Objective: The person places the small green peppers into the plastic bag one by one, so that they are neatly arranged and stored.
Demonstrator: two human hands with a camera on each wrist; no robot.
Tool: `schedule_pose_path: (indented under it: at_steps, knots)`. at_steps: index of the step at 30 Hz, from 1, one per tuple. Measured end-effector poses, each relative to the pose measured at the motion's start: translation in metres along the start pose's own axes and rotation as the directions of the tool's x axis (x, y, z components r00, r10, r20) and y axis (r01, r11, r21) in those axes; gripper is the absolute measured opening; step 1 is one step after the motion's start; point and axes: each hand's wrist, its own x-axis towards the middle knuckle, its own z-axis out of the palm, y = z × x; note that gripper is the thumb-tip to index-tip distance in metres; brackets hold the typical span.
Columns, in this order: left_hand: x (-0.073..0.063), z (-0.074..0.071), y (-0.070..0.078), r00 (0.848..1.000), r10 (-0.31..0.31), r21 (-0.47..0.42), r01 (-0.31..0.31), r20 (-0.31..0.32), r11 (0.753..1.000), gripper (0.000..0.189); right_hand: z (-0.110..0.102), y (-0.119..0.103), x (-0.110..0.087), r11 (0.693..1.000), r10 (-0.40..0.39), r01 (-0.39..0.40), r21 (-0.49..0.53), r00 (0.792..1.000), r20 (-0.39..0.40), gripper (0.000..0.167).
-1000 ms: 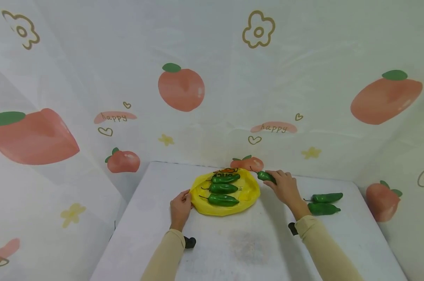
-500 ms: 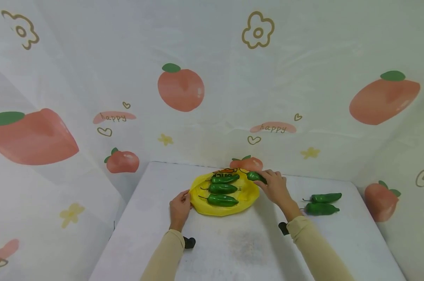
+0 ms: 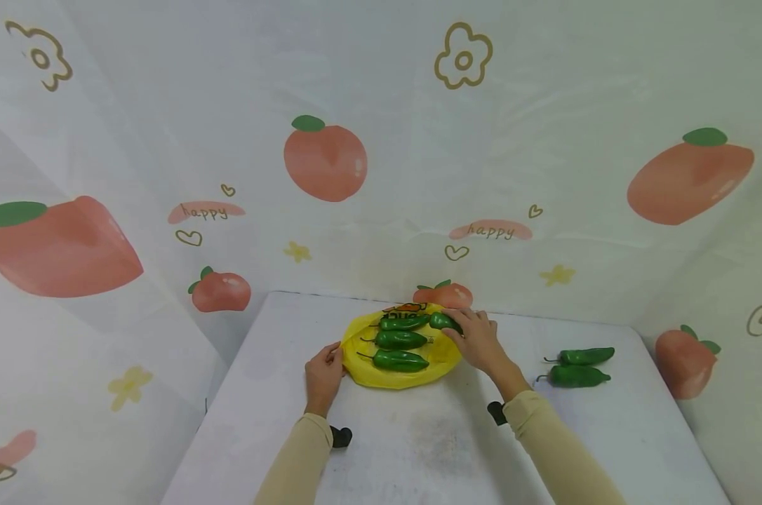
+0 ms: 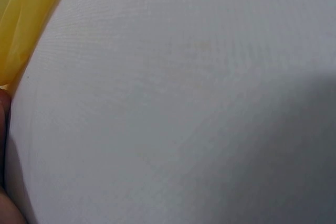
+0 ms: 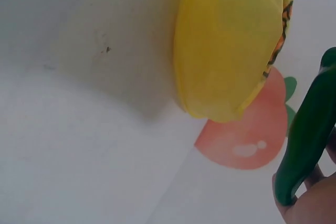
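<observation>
A yellow plastic bag [image 3: 443, 356] lies on the white table with its mouth spread into an oval. Three green chili peppers [image 3: 400, 341] rest side by side in it, stems to the left. At the bag's left edge my left hand [image 3: 323, 379] pinches the rim; the left wrist view catches only part of the bag [image 4: 26, 17] and some fingertips [image 4: 4, 109]. My right hand [image 3: 480, 344] grips another green chili pepper [image 3: 443, 321] over the bag's upper right side. That pepper [image 5: 310, 129] hangs in the right wrist view, near the bag [image 5: 228, 51].
Two more green chili peppers [image 3: 578, 376] lie together on the table's right side. A white curtain [image 3: 393, 210] printed with peaches and flowers stands behind the table and along both sides. A dark smudge [image 3: 444, 438] marks the tabletop in front of the bag.
My right hand has moved left with its chili pepper, from beyond the bag's right edge to over the bag, close to the top pepper. The left hand stays on the rim.
</observation>
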Motion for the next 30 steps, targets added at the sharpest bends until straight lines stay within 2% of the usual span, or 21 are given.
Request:
schedule_pose_path:
  at_steps: [11,19,30]
  knots:
    - [0.000,0.000,-0.002,1.000,-0.005,0.002,0.005,0.003,1.000,0.027,0.009,-0.017,0.012,0.999,-0.029,0.027,0.042,0.998,0.053,0.048]
    - [-0.001,-0.001,0.002,1.000,0.005,0.013,-0.004,-0.012,1.000,0.027,0.015,-0.029,0.027,0.997,-0.030,0.027,0.067,0.999,0.044,0.048]
    - [-0.001,-0.001,0.003,1.000,-0.020,-0.004,0.020,0.003,1.000,0.027,0.023,-0.041,0.038,0.995,0.052,-0.061,0.085,0.993,0.104,0.047]
